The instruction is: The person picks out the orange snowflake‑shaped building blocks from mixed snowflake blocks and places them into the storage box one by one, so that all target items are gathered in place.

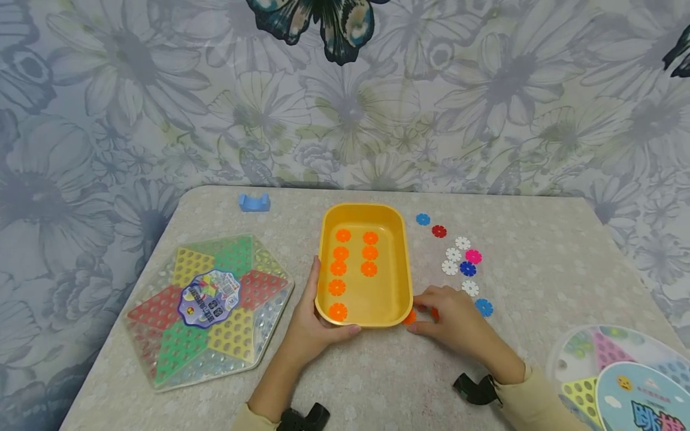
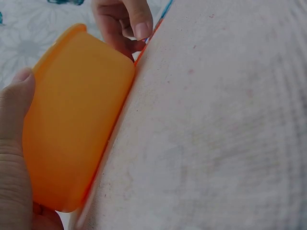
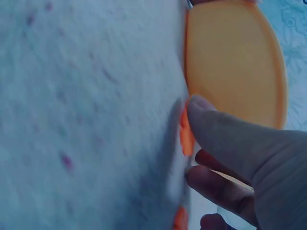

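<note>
A yellow plastic tray [image 1: 385, 299] holds two columns of orange flower-shaped discs [image 1: 338, 269]. My left hand [image 1: 312, 329] grips the tray's near left corner, fingers along its left side and thumb across the near wall. At the near right corner, my right hand [image 1: 453, 317] has its thumb and index fingertip at opposite edges of an orange flower-shaped disc [image 1: 409, 318]. In the right wrist view, the thumb tip presses against that orange disc [image 3: 186, 132], close by the tray wall [image 3: 225, 57]. Another orange disc [image 1: 434, 313] shows partly beneath the right hand.
White, blue, red and pink flower discs [image 1: 468, 268] lie right of the tray. A hexagonal clear box [image 1: 207, 311] with coloured triangles sits at left, a round one [image 1: 582, 383] at near right. A small blue plastic piece [image 1: 254, 203] lies by the far edge.
</note>
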`<action>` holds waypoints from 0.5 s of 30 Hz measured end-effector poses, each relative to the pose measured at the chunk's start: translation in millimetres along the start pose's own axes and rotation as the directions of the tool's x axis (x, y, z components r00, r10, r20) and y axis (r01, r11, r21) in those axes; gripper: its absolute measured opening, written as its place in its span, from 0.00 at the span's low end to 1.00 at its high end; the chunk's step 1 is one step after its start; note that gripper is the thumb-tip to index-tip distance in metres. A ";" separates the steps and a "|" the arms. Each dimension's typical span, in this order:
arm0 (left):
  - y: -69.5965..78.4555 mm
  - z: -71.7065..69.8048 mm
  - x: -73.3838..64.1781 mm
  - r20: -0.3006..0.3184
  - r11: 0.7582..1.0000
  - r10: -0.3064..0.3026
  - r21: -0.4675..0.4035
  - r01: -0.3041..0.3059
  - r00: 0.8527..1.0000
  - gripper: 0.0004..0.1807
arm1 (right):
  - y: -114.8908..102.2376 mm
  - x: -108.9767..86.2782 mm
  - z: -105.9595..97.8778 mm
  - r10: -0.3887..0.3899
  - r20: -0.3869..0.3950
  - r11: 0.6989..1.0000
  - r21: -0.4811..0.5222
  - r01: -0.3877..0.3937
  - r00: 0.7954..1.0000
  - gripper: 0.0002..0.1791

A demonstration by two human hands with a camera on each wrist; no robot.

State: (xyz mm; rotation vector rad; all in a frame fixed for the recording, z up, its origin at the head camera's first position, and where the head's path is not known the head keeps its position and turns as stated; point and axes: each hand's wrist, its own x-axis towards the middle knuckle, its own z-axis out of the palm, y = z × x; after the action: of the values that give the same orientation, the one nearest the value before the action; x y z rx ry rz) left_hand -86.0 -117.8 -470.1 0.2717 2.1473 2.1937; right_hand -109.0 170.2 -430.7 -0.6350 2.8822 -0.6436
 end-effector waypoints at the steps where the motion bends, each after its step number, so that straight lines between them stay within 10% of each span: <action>1: -0.1 -0.1 0.0 -0.002 1.000 -0.003 0.004 0.003 1.000 0.73 | -1.5 0.5 2.0 -0.005 0.000 1.000 0.005 0.005 1.000 0.19; 15: -0.9 -0.7 -0.5 0.001 1.000 0.003 0.006 -0.003 1.000 0.73 | -4.9 1.4 7.3 0.010 -0.033 1.000 0.020 -0.010 0.999 0.16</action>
State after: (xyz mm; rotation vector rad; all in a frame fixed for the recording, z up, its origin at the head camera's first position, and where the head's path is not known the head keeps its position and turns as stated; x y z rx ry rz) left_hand -85.7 -118.5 -471.0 0.2772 2.1548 2.1887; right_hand -107.0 162.8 -435.3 -0.6126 2.9033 -0.6866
